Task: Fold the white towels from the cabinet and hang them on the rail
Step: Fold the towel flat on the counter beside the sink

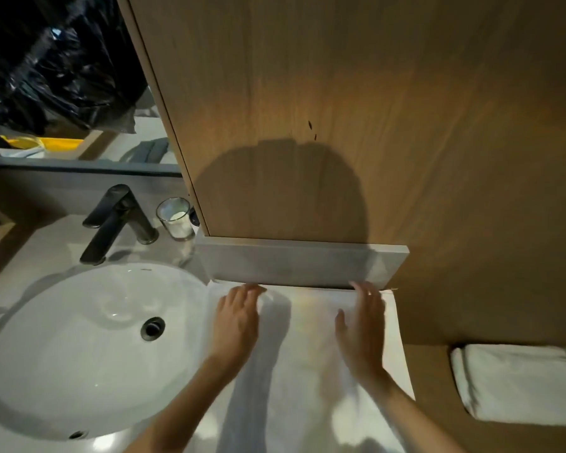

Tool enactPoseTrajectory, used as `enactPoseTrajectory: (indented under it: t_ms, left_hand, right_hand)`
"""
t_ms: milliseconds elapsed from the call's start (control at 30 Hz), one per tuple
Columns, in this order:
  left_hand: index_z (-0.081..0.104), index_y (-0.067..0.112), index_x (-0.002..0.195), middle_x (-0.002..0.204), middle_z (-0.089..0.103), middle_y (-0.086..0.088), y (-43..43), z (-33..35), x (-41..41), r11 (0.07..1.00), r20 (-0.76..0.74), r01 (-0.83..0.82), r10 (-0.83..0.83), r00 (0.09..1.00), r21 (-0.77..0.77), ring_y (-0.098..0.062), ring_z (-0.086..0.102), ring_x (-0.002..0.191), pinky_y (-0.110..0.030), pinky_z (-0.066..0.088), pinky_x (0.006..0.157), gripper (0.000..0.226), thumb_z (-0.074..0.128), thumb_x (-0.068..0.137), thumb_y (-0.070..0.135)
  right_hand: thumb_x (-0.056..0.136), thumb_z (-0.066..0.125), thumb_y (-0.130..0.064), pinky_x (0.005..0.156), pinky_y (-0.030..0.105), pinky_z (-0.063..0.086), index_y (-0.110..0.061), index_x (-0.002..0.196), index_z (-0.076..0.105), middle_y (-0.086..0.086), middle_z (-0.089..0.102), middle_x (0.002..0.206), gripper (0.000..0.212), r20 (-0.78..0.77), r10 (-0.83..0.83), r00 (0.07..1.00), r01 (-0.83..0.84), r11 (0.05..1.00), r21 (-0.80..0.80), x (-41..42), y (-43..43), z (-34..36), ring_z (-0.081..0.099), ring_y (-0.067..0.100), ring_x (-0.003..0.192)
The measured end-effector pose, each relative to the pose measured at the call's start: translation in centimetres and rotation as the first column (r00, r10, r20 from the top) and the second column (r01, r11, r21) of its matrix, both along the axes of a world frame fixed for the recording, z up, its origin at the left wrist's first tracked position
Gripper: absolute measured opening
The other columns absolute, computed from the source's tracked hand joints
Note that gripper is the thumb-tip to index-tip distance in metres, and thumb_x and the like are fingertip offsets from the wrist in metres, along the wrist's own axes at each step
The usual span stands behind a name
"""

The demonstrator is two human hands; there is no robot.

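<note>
- A white towel (311,348) lies flat on the table (46,243), right of the sink (62,338).
- The left hand (237,318) and right hand (361,328) rest flat on it, fingers straight, gripping nothing.
- A folded towel (517,384) sits far right.

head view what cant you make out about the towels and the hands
1. Spread white towel, head view: near end cut off by the bottom edge; the left hand and right hand cover parts.
2. Both hands, head view: fingertips motion-blurred, so their contact is unclear.
3. Folded white towel, head view: right end cut off by the right edge.
4. Rail: not in this view.
</note>
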State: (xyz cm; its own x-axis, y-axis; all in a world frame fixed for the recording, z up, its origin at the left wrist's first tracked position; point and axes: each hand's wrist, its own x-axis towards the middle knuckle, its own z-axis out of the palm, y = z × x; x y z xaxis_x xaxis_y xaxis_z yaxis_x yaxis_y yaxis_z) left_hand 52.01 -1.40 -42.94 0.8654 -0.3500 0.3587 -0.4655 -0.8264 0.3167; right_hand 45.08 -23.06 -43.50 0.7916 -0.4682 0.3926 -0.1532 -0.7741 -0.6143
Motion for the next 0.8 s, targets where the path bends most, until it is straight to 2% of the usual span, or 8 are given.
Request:
enactPoseTrajectory:
  t_ms: [67, 133, 200, 333, 433, 533, 600, 800]
  left_hand:
    - [0.061, 0.015, 0.126, 0.132, 0.059, -0.003, -3.0, -2.0, -2.0, 0.988, -0.081, 0.137, -0.132, 0.988, 0.064, -0.025, 0.058, 0.119, -0.036, 0.043, 0.102, 0.04, 0.062, 0.087, 0.013]
    - [0.052, 0.02, 0.138, 0.146, 0.046, -0.001, -4.6, -3.4, -2.9, 0.978, -0.203, 0.151, -0.121, 0.972, 0.143, -0.025, 0.042, 0.136, -0.044, 0.03, 0.115, 0.042, 0.043, 0.099, 0.034]
    - [0.034, 0.028, 0.148, 0.157, 0.024, 0.005, -4.6, -3.9, -3.0, 0.975, -0.299, 0.1, -0.037, 0.953, 0.198, -0.02, 0.016, 0.147, -0.047, 0.012, 0.117, 0.051, 0.018, 0.103, 0.044]
    - [0.014, 0.041, 0.151, 0.16, 0.0, 0.015, -2.7, -3.9, -2.6, 0.977, -0.301, 0.036, 0.029, 0.953, 0.209, -0.01, -0.013, 0.147, -0.043, -0.004, 0.119, 0.052, 0.012, 0.1, 0.049]
    - [0.017, 0.042, 0.15, 0.16, 0.003, 0.015, -0.5, -3.5, -2.4, 0.979, -0.305, -0.03, 0.092, 0.948, 0.202, -0.01, -0.008, 0.148, -0.041, -0.001, 0.121, 0.053, 0.017, 0.098, 0.052]
    - [0.02, 0.041, 0.15, 0.16, 0.005, 0.012, 1.8, -3.6, -2.3, 0.979, -0.316, -0.103, 0.156, 0.936, 0.177, -0.014, -0.005, 0.148, -0.038, 0.001, 0.12, 0.056, 0.019, 0.095, 0.055]
    - [0.017, 0.039, 0.151, 0.161, 0.002, 0.011, 2.8, -3.5, -2.3, 0.976, -0.326, -0.132, 0.184, 0.927, 0.175, -0.015, -0.005, 0.148, -0.036, 0.002, 0.12, 0.06, 0.016, 0.094, 0.057]
    - [0.028, 0.012, 0.15, 0.157, 0.021, -0.009, 1.9, -2.7, -2.9, 0.963, -0.278, -0.168, 0.224, 0.934, 0.211, -0.031, 0.021, 0.145, -0.042, 0.018, 0.118, 0.066, 0.012, 0.096, 0.048]
  right_hand:
    - [0.085, 0.057, -0.009, 0.1, 0.035, 0.042, -0.013, 0.127, 0.052, 0.01, 0.058, 0.128, 0.042, -0.039, 0.105, 0.994, -0.106, 0.993, -0.045, 0.6, 3.3, -1.6, 0.052, 0.024, 0.117]
    - [0.093, 0.043, -0.018, 0.105, 0.037, 0.038, -0.014, 0.129, 0.056, 0.007, 0.057, 0.134, 0.039, -0.142, 0.213, 0.967, -0.228, 0.969, -0.096, 0.9, 5.1, -3.1, 0.054, 0.025, 0.123]
    - [0.098, 0.034, -0.026, 0.11, 0.045, 0.032, -0.015, 0.137, 0.053, 0.006, 0.047, 0.146, 0.044, -0.302, 0.255, 0.919, -0.322, 0.926, -0.198, 0.8, 4.9, -4.5, 0.043, 0.028, 0.135]
    - [0.102, 0.027, -0.043, 0.116, 0.056, 0.019, -0.026, 0.147, 0.039, 0.0, 0.03, 0.157, 0.05, -0.354, 0.262, 0.898, -0.37, 0.884, -0.285, -0.5, 1.8, -5.1, 0.02, 0.028, 0.148]
    - [0.101, 0.026, -0.049, 0.118, 0.054, 0.014, -0.028, 0.146, 0.042, 0.001, 0.029, 0.158, 0.052, -0.301, 0.311, 0.901, -0.391, 0.884, -0.257, -2.0, -2.1, -5.3, 0.016, 0.025, 0.148]
    - [0.098, 0.026, -0.062, 0.119, 0.047, 0.02, -0.047, 0.147, 0.03, -0.005, 0.027, 0.158, 0.051, -0.289, 0.34, 0.895, -0.366, 0.93, -0.039, -3.3, -4.9, -5.5, 0.017, 0.018, 0.148]
    - [0.097, 0.007, -0.065, 0.12, 0.054, 0.009, -0.053, 0.149, 0.008, -0.011, 0.012, 0.162, 0.054, -0.441, 0.34, 0.83, -0.477, 0.844, -0.247, -2.9, -6.1, -5.2, 0.002, 0.017, 0.15]
    - [0.092, 0.025, -0.036, 0.111, 0.057, 0.03, -0.018, 0.141, 0.05, 0.009, 0.043, 0.149, 0.057, -0.439, 0.07, 0.896, -0.142, 0.981, -0.132, -2.7, -2.2, -3.3, 0.038, 0.038, 0.137]
